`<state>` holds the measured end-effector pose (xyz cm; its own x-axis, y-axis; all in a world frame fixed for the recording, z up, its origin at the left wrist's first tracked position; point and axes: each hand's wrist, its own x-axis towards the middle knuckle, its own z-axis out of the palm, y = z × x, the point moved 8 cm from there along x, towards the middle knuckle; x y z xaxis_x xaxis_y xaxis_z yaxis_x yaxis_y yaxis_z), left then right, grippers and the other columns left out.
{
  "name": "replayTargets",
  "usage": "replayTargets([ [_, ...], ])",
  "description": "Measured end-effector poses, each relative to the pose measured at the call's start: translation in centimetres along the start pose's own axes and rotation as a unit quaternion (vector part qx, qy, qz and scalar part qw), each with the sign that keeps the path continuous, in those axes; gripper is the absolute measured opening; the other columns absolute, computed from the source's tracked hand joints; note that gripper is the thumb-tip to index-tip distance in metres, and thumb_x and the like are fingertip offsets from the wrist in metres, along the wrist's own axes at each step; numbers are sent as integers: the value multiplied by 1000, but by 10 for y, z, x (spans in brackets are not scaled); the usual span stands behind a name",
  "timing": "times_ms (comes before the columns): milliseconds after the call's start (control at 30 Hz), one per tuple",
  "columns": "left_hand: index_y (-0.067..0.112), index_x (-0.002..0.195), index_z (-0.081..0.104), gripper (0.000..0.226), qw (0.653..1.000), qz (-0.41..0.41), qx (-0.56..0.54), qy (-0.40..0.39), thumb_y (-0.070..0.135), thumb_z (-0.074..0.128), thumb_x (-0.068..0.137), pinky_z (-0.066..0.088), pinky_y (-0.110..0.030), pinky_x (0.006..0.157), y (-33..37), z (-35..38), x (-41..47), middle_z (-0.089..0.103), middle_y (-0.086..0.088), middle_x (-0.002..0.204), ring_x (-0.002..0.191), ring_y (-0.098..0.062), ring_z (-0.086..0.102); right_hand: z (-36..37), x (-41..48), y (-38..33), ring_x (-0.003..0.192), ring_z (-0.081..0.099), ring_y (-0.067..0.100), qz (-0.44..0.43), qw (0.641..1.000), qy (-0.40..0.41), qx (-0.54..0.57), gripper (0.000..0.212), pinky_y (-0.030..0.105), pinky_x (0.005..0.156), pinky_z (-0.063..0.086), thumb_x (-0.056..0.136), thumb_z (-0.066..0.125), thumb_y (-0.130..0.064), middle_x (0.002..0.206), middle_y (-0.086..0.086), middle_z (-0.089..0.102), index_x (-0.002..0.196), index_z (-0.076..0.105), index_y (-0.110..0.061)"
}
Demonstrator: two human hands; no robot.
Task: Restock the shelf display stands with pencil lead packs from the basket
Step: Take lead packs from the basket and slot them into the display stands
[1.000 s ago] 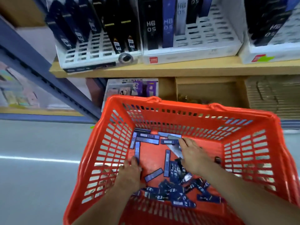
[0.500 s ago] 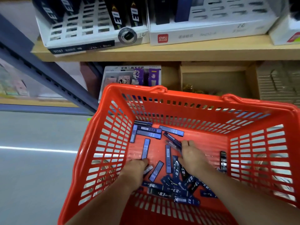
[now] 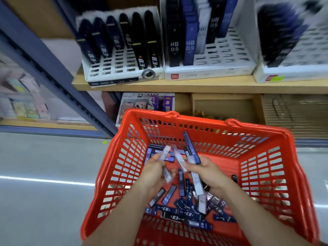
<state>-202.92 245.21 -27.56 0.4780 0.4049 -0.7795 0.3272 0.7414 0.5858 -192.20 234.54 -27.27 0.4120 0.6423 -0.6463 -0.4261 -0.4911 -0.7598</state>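
loose packs [image 3: 179, 211]: a heap of dark blue pencil lead packs on the basket floor, at 6 o'clock from both hands, lying criss-cross; none of these is held.
basket [image 3: 150, 113]: red and slatted, directly below the person; it sits close under the shelf, likely so that each pack has a short way up.
left hand [image 3: 150, 174]: above the basket floor, fingers curled round a pale pack [image 3: 165, 155] that sticks out of the grip toward 1 o'clock.
right hand [image 3: 211, 173]: just beside the left, at its 3 o'clock, fingers closed on a bundle of packs [image 3: 191, 150]; a dark blue one points to 11 o'clock, clear ones fan toward 10 and hang toward 6.
why held so: as a judgement, the hands face each other to sort and square the packs by kind before slotting; the fan looks loose, so one could slip back into the basket.
packs against grip: held near mid-length, ends free on both sides of the fingers.
shelf board [image 3: 177, 86]: wooden, at 12 o'clock from the basket.
left stand [image 3: 113, 68]: white, at 11 o'clock; dark packs upright in the back rows, front slots bare.
middle stand [image 3: 221, 55]: at 12 o'clock; hb 0.5 packs on its left side, many bare slots on its right.
right stand [image 3: 301, 50]: at 1 o'clock, blurred; contents unclear.
step in hand: as a judgement, gathering and sorting; these packs are not yet in a stand.
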Motion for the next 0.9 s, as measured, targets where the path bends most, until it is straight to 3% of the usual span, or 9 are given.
replayTargets([
  [167, 9, 106, 57, 17, 998, 36, -39, 26, 14, 42, 101, 29, -19, 40, 23, 17, -35, 49, -2, 62, 49, -10, 39, 19, -35, -36, 74, 65, 10, -50, 998, -43, -9, 21, 18, 66, 49, 91, 66, -9, 84, 1, 69, 111, 62, -3],
  [300, 9, 99, 61, 22, 995, 98, 10, 25, 25, 46, 100, 26, -17, 33, 48, 36, -65, 47, 1, 52, 37, -7, 34, 30, -63, -65, 51, 57, 4, -107, 992, -67, 6, 12, 19, 52, 47, 92, 61, 1, 68, -1, 64, 102, 61, -7],
  [400, 9, 91, 59, 25, 986, 158, 43, 39, 25, 43, 102, 26, -15, 32, 70, 42, -87, 46, 3, 45, 30, -6, 35, 23, -79, -80, 44, 53, 8, -128, 991, -29, 41, 10, 18, 46, 44, 93, 59, 2, 67, 4, 60, 97, 59, -7],
  [567, 10, 94, 60, 27, 975, 211, 66, 2, 32, 46, 100, 29, -21, 38, 100, 53, -117, 42, 4, 50, 43, -10, 36, 9, -100, -108, 52, 52, 10, -163, 983, 5, 88, 1, 20, 50, 43, 92, 64, -8, 73, 6, 62, 93, 64, -8],
  [667, 12, 97, 62, 27, 962, 249, 109, -30, 34, 45, 100, 38, -21, 39, 112, 72, -141, 57, 0, 57, 44, -12, 50, 18, -111, -130, 56, 55, 11, -186, 981, -17, 60, 19, 22, 52, 45, 89, 70, -19, 72, 5, 60, 93, 64, -1],
  [733, 15, 104, 64, 28, 946, 291, 138, -43, 34, 44, 100, 54, -31, 51, 121, 82, -153, 73, -5, 79, 63, -23, 68, 21, -118, -140, 60, 57, 13, -193, 980, -18, 49, 26, 23, 56, 46, 86, 74, -18, 74, 6, 62, 97, 64, 4],
  [800, 21, 108, 66, 28, 925, 329, 188, -37, 37, 45, 100, 58, -43, 74, 130, 89, -163, 74, -7, 96, 88, -27, 71, 20, -123, -146, 56, 59, 10, -192, 979, -19, 65, 20, 23, 56, 46, 86, 74, -15, 70, 1, 66, 96, 68, 1],
  [867, 25, 111, 66, 30, 911, 348, 219, -15, 42, 46, 98, 54, -38, 80, 137, 90, -167, 71, -9, 96, 95, -26, 68, 17, -127, -152, 55, 60, 7, -190, 976, -24, 101, 8, 22, 55, 47, 87, 72, -13, 70, -2, 68, 91, 70, -7],
  [900, 28, 111, 65, 29, 912, 347, 220, -1, 44, 45, 98, 52, -31, 74, 139, 87, -168, 71, -6, 93, 89, -22, 69, 15, -129, -155, 55, 62, 7, -189, 973, -23, 131, 3, 23, 55, 47, 87, 71, -13, 70, -2, 69, 89, 71, -11],
])
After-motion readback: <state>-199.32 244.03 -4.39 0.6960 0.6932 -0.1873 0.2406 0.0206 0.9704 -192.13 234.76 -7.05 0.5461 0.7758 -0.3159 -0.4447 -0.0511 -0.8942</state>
